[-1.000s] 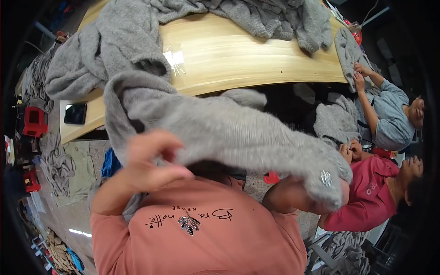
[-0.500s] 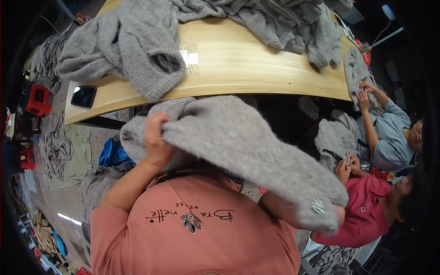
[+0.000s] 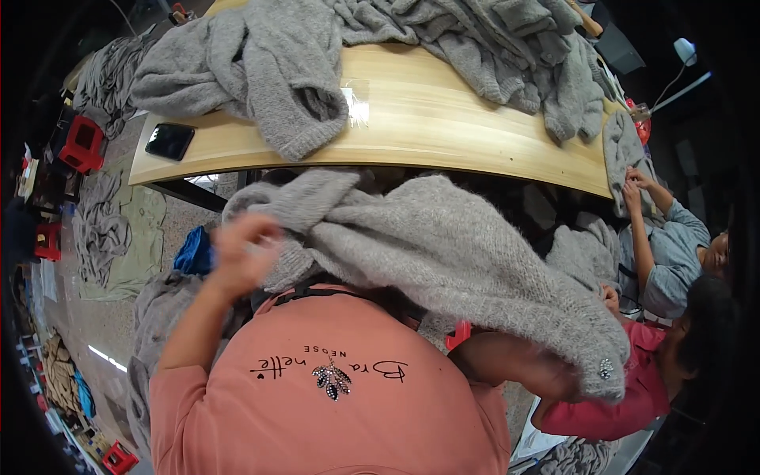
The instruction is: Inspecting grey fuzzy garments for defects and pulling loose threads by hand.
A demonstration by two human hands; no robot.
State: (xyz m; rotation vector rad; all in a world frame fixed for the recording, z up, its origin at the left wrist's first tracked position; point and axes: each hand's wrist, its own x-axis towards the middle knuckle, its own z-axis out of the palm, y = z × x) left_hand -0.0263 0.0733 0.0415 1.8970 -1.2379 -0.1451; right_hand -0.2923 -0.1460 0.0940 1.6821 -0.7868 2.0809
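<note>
A grey knitted sweater (image 3: 459, 245) lies stretched across my lap, from below the table edge at left centre to the lower right. A shiny beaded ornament (image 3: 606, 370) sits near its right end. Smeared by motion, my left hand (image 3: 247, 249) is over the garment's left part, and I cannot tell whether it touches it. My right forearm reaches under the garment's right end. Only a blurred part of my right hand (image 3: 562, 376) shows there; the knit hides its fingers.
Ahead stands a wooden table (image 3: 443, 119) with heaped grey knitwear (image 3: 289, 71), a phone (image 3: 169, 142) and a clear packet (image 3: 356, 103). Two people work at the right, one in a grey-blue top (image 3: 673, 253), one in red (image 3: 625, 404). Red stools (image 3: 81, 144) and cloth piles are at the left.
My left hand has let go of the sweater and moved left and slightly down. The sweater's right end has shifted right along with my right arm. The view has turned a little.
</note>
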